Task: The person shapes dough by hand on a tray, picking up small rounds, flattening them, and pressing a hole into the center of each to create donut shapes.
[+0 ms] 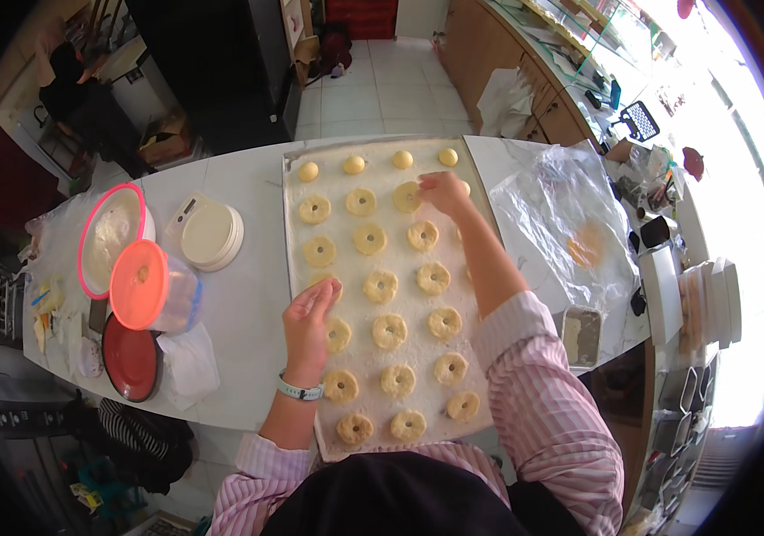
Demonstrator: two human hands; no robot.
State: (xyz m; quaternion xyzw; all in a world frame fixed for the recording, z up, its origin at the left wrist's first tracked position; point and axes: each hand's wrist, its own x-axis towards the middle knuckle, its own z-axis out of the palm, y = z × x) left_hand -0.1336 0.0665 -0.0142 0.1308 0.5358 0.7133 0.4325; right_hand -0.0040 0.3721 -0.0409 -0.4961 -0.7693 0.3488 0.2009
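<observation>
A large floured baking tray (298,299) lies before me, holding rows of pale yellow dough rings (380,287). My right hand (444,191) reaches to the far part of the tray. Its bent fingers are closed at the right edge of a flat dough ring (404,197), partly covering it. Round dough balls (354,164) sit in the far row. Over the tray's left side, my left hand (307,320) is raised with its fingertips pressed together, and nothing shows between them. A dough ring (320,280) is partly hidden behind those fingers.
On the left stand a white kitchen scale (210,235), a pink-rimmed bowl (94,259), a tub with an orange lid (139,284) and a red round lid (129,360). Plastic sheeting (534,201) and a small metal tin (582,336) lie right. A person (87,98) stands far left.
</observation>
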